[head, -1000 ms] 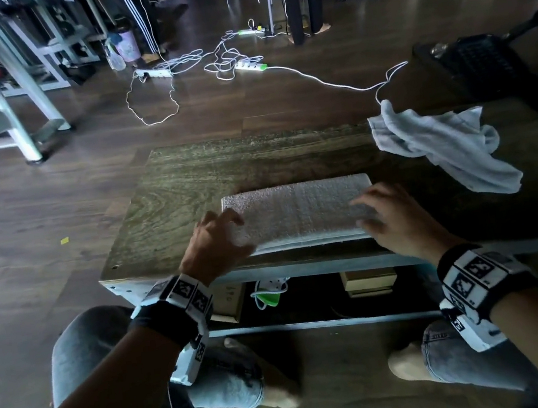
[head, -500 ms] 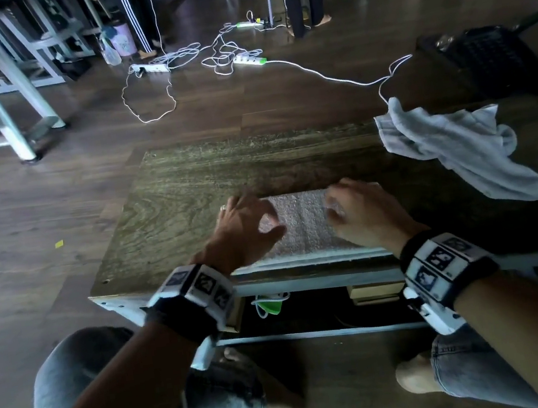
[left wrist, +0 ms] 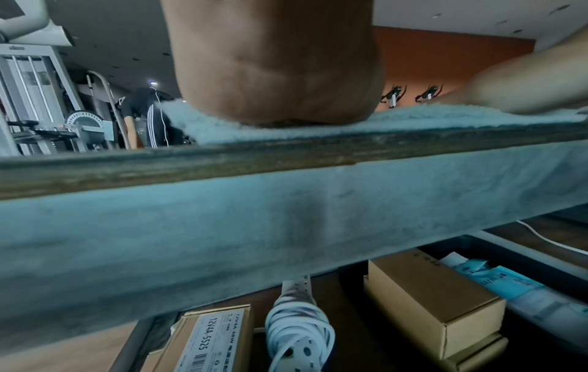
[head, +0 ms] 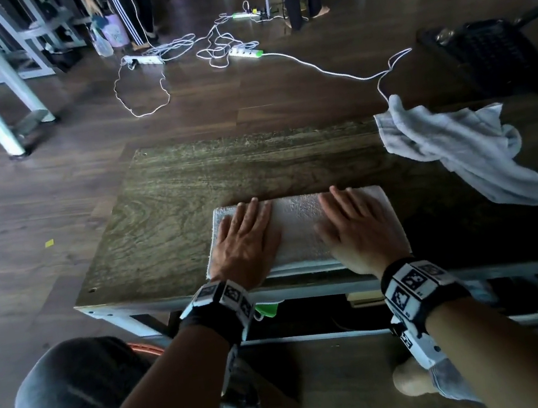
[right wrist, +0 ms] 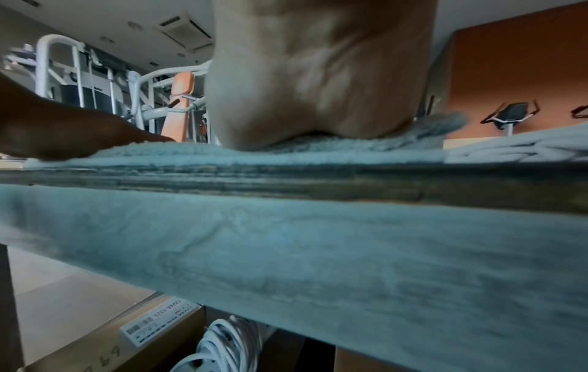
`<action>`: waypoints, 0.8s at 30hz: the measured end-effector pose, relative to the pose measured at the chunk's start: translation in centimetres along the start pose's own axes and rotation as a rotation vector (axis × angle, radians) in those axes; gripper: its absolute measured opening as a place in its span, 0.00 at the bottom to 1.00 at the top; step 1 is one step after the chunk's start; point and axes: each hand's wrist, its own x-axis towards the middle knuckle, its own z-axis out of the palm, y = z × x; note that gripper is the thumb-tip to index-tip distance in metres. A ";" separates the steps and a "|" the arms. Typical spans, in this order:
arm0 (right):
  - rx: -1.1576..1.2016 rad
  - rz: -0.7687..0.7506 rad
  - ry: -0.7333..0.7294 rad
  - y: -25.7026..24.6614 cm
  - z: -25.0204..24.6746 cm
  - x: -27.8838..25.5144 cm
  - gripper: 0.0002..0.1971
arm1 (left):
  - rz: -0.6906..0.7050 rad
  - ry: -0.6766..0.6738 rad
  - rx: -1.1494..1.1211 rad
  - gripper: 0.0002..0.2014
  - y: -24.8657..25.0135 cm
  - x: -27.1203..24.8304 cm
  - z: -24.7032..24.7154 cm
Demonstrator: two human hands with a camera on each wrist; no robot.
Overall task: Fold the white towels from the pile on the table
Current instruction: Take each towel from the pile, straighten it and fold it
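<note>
In the head view, a folded white towel [head: 300, 230] lies flat at the lower centre of the frame, along the near edge of the wooden tabletop [head: 190, 194]. The left hand [head: 245, 241] rests palm down on the left part of the towel, fingers straight and close together, pointing toward the top of the frame. The right hand [head: 361, 229] lies the same way on the right part, with a bare strip of towel between the two hands. Neither grip closes on anything: both are flat and wide, pressing the cloth from above.

A second, crumpled towel [head: 460, 149] sits at the right of the frame, on the far right part of the tabletop, well apart from the folded one.

In the left wrist view, the heel of the left hand [left wrist: 273, 75] presses onto the towel [left wrist: 381, 120] at the top centre, above the tabletop's edge [left wrist: 222, 161]. In the right wrist view, the right hand [right wrist: 318, 83] presses likewise on the towel [right wrist: 191, 151], and the crumpled towel [right wrist: 509, 146] shows at the right edge.

Below the tabletop, at the bottom of the left wrist view, sit cardboard boxes [left wrist: 435, 302] and a coiled white cable [left wrist: 299, 327].
</note>
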 end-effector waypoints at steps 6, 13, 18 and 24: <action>0.137 0.087 -0.047 2.3 -0.2 -0.5 0.34 | -0.093 -0.016 -0.027 0.33 -1.4 -0.6 -0.3; 0.175 0.162 -0.038 2.9 -0.2 -1.0 0.32 | -0.213 -0.018 -0.100 0.31 -2.6 -1.7 -0.8; 0.083 0.185 -0.088 0.2 -1.1 -1.2 0.33 | -0.218 -0.010 -0.084 0.31 -2.5 -1.5 -0.8; 0.027 -0.057 0.279 -4.3 0.7 -4.3 0.17 | -0.249 -0.076 -0.069 0.32 -2.9 -0.5 -0.9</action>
